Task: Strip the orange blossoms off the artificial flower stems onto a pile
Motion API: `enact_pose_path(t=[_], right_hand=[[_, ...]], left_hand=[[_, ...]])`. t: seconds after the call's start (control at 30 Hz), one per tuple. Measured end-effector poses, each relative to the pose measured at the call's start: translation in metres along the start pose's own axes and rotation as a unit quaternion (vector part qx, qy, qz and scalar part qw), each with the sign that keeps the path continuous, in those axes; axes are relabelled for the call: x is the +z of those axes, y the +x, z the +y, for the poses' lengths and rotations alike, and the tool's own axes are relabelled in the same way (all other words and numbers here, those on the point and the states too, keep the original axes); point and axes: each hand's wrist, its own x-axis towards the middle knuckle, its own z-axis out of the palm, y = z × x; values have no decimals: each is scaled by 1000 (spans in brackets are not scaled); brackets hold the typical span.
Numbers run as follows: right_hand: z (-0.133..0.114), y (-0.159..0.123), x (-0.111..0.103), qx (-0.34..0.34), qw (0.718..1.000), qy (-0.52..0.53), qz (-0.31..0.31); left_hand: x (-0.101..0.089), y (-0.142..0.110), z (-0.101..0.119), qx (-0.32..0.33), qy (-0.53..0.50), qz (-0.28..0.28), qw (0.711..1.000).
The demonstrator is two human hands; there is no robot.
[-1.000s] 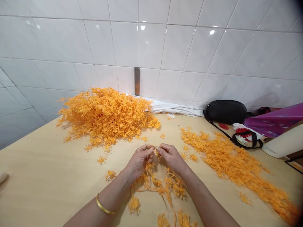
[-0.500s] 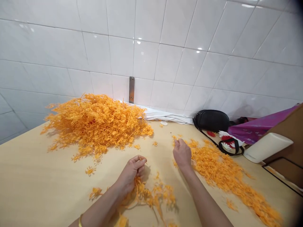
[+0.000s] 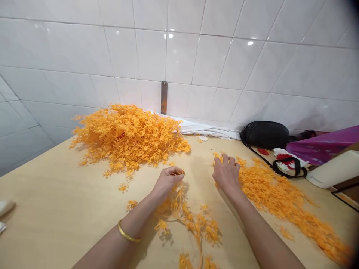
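My left hand [image 3: 169, 182] pinches the thin top of an orange artificial flower stem [image 3: 199, 239] between thumb and fingers. Below it the branching stem with its feathery blossoms trails toward me across the table. My right hand [image 3: 227, 172] is palm down at the near-left end of a long heap of loose orange blossoms [image 3: 280, 198], its fingers spread and bent over a few of them. Whether any blossom sticks to its fingertips is hidden. A single loose blossom [image 3: 123, 187] lies left of my left hand.
A large bushy pile of orange artificial stems [image 3: 131, 138] fills the back left of the table [image 3: 56, 209]. At the back right are a black bag [image 3: 265, 135] with its strap, red and white flowers [image 3: 284, 160], purple cloth [image 3: 322, 145] and a cream bottle [image 3: 333, 170]. A tiled wall stands behind.
My right hand has gone from closed fingers to spread ones over the blossoms. My left hand still pinches the stem. The whole view has shifted, so things on the table appear further right.
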Motion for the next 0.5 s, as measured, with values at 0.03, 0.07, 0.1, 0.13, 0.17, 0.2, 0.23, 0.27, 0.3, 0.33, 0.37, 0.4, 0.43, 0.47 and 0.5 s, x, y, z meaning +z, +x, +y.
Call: enact_pose_path(t=[0.03, 0.07, 0.1, 0.13, 0.17, 0.2, 0.23, 0.27, 0.3, 0.33, 0.37, 0.4, 0.43, 0.47, 0.5], right_hand=[[-3, -3, -4, 3, 996, 88, -27], [-8, -6, -8, 7, 977, 198, -77], [-16, -11, -12, 13, 937, 317, -145], [-24, -15, -15, 23, 876, 429, -217], [-32, -21, -17, 33, 807, 521, -278], [-41, -25, -19, 42, 743, 587, -321], [-48, -30, -20, 46, 695, 628, -347], [-54, -33, -21, 45, 668, 651, -358], [-59, -36, -21, 44, 658, 661, -357], [-62, -37, -20, 45, 660, 664, -348], [-64, -38, -19, 51, 669, 662, -336], [-65, -39, -18, 59, 681, 656, -319], [-65, -39, -16, 66, 694, 650, -303], [-64, -39, -14, 71, 703, 645, -291], [-62, -39, -12, 71, 706, 643, -287]], left_hand=[[2, 2, 2, 10, -3, 14, 1000], [3, 4, 5, 16, -10, 26, 999], [5, 5, 7, 22, -19, 35, 999], [7, 6, 10, 29, -28, 43, 998], [8, 6, 11, 36, -36, 49, 998], [9, 6, 13, 42, -41, 53, 997], [10, 5, 13, 47, -48, 56, 996], [10, 4, 13, 50, -56, 58, 996], [10, 4, 12, 51, -65, 61, 995], [10, 3, 10, 51, -76, 66, 994], [10, 2, 8, 49, -88, 75, 992], [10, 1, 5, 41, -100, 84, 991], [9, 0, 2, 26, -108, 90, 990], [9, -1, -1, 4, -116, 86, 990], [8, -1, -4, -23, -125, 67, 990]])
